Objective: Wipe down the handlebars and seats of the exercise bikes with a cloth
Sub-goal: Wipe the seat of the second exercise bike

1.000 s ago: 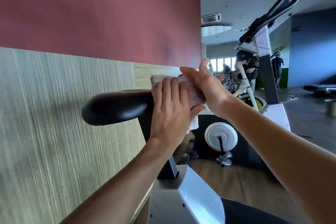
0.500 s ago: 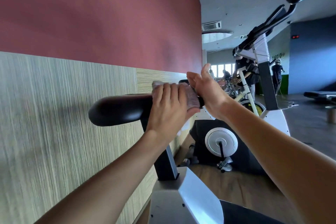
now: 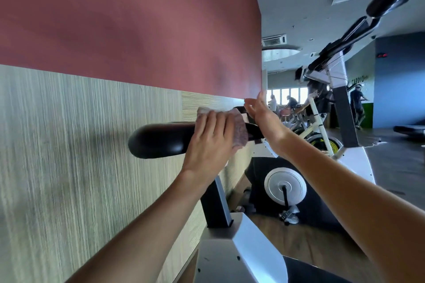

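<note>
1. The wall [image 3: 115, 53] fills the left of the view, dark red above and pale wood-grain panelling below.
2. An exercise bike [image 3: 354, 156] with a white frame stands to the right, its black handlebars [image 3: 358, 30] reaching up toward the top right corner and a round crank disc low on its body.
3. The near bike's black seat [image 3: 161, 140] sits on a dark post just beside the wall, its rounded end pointing left.
4. The left hand [image 3: 211, 142] lies over the seat's middle, fingers [image 3: 213, 122] nearly straight and close together, pressing the cloth down.
5. The right hand [image 3: 264, 117] is at the seat's far end, palm turned toward the left hand, fingers straight and slightly apart; whether it touches the seat cannot be told.
6. The pinkish cloth [image 3: 239, 131] is draped over the seat under the left hand, its edge hanging between the two hands.
</note>
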`<action>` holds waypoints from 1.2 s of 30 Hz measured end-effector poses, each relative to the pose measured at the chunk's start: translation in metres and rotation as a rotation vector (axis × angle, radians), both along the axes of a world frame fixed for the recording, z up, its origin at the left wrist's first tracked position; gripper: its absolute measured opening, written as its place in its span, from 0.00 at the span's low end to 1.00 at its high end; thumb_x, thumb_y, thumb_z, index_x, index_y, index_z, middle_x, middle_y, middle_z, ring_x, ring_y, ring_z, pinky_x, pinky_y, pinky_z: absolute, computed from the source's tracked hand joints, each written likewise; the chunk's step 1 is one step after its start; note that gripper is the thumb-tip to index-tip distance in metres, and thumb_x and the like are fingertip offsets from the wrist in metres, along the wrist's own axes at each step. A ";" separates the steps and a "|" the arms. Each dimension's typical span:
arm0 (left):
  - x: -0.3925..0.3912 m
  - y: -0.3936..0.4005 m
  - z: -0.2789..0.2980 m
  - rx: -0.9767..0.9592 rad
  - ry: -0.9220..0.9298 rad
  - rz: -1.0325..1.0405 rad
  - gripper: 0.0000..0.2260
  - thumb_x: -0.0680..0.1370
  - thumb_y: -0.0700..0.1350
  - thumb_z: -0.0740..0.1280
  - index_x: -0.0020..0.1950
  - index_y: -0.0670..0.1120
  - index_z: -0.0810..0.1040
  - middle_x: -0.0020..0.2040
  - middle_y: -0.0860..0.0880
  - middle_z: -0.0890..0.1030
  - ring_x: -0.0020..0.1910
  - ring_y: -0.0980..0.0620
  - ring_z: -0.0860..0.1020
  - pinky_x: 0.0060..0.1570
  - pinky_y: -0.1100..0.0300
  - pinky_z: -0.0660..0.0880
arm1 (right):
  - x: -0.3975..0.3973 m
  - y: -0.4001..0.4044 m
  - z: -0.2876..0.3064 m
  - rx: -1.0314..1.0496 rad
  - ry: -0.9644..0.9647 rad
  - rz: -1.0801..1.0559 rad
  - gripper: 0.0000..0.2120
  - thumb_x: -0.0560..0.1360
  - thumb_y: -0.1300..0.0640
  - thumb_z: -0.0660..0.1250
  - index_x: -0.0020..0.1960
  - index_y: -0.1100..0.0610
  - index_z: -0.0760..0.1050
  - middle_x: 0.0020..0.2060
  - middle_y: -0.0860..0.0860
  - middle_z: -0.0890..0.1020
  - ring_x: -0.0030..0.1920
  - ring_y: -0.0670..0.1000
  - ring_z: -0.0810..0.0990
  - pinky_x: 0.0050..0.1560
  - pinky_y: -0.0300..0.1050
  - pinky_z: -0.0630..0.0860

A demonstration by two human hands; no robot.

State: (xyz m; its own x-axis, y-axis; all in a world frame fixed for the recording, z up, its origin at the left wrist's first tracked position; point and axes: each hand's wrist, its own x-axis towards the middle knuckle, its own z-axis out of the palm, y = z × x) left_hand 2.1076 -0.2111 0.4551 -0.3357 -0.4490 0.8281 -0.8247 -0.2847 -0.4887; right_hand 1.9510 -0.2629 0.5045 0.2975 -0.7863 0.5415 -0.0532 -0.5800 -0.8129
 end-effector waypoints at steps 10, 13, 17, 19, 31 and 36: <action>0.052 0.049 -0.016 -0.145 -0.035 0.199 0.22 0.83 0.49 0.64 0.72 0.37 0.69 0.67 0.36 0.76 0.69 0.36 0.74 0.72 0.43 0.68 | 0.000 0.005 -0.019 -0.673 0.761 -0.388 0.25 0.87 0.46 0.46 0.81 0.52 0.60 0.82 0.47 0.56 0.82 0.43 0.47 0.76 0.53 0.25; 0.037 0.041 -0.009 -0.138 -0.012 0.258 0.21 0.84 0.49 0.57 0.72 0.37 0.69 0.66 0.37 0.78 0.67 0.37 0.75 0.71 0.45 0.69 | 0.003 0.007 -0.019 -0.701 0.799 -0.449 0.26 0.86 0.45 0.44 0.81 0.50 0.60 0.81 0.46 0.60 0.82 0.45 0.49 0.77 0.55 0.27; 0.019 0.025 0.000 -0.036 0.032 0.244 0.38 0.80 0.68 0.54 0.75 0.37 0.67 0.68 0.37 0.76 0.70 0.38 0.73 0.73 0.45 0.66 | 0.006 0.014 -0.021 -0.689 0.885 -0.586 0.28 0.85 0.43 0.40 0.82 0.47 0.58 0.81 0.45 0.59 0.82 0.49 0.49 0.77 0.60 0.28; 0.026 0.027 -0.002 -0.065 0.070 0.159 0.37 0.82 0.66 0.47 0.76 0.38 0.67 0.70 0.37 0.75 0.72 0.37 0.71 0.74 0.44 0.65 | 0.007 0.017 -0.021 -0.692 0.921 -0.635 0.28 0.85 0.42 0.39 0.82 0.47 0.58 0.81 0.46 0.61 0.82 0.51 0.50 0.77 0.62 0.28; 0.112 0.050 -0.020 -0.424 0.078 -0.395 0.19 0.82 0.51 0.65 0.63 0.37 0.82 0.62 0.40 0.82 0.65 0.39 0.79 0.68 0.45 0.74 | 0.060 0.051 -0.024 -0.708 0.915 -0.426 0.29 0.85 0.42 0.43 0.82 0.54 0.57 0.81 0.48 0.61 0.82 0.47 0.51 0.81 0.54 0.37; 0.127 0.058 -0.012 -0.322 0.246 -0.471 0.21 0.83 0.50 0.56 0.64 0.38 0.80 0.60 0.42 0.82 0.61 0.40 0.79 0.68 0.48 0.73 | 0.084 0.053 -0.029 -0.657 0.858 -0.505 0.39 0.78 0.34 0.31 0.76 0.48 0.65 0.76 0.46 0.68 0.78 0.49 0.59 0.79 0.61 0.43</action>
State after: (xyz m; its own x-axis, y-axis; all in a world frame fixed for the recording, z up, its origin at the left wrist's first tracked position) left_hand 2.2349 -0.1526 0.4433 -0.2195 -0.0136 0.9755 -0.9751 0.0358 -0.2189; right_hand 2.0351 -0.2096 0.4760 0.4960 -0.5648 0.6595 -0.7757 -0.6295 0.0444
